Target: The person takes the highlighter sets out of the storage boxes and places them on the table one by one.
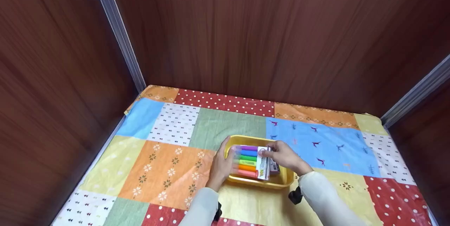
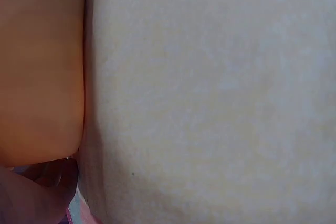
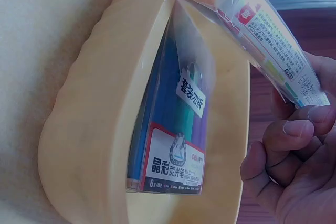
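Observation:
A yellow plastic basket (image 1: 286, 181) stands on the patchwork cloth. My left hand (image 1: 220, 166) holds its left end, thumb at the rim beside the near end of a highlighter pack. That clear pack (image 1: 248, 162), with a row of coloured highlighters, lies tilted over the basket's opening. My right hand (image 1: 284, 155) pinches its right end, thumb on the white label; in the right wrist view the printed pack edge (image 3: 278, 45) shows above the curled fingers. A second highlighter pack (image 3: 176, 150) with a printed label sits inside the basket, partly covered in the head view.
The patchwork cloth (image 1: 168, 169) spreads around the basket on all sides. Dark wood-grain panels (image 1: 225, 36) rise behind it and at both sides, with metal strips (image 1: 119, 32) at their corners.

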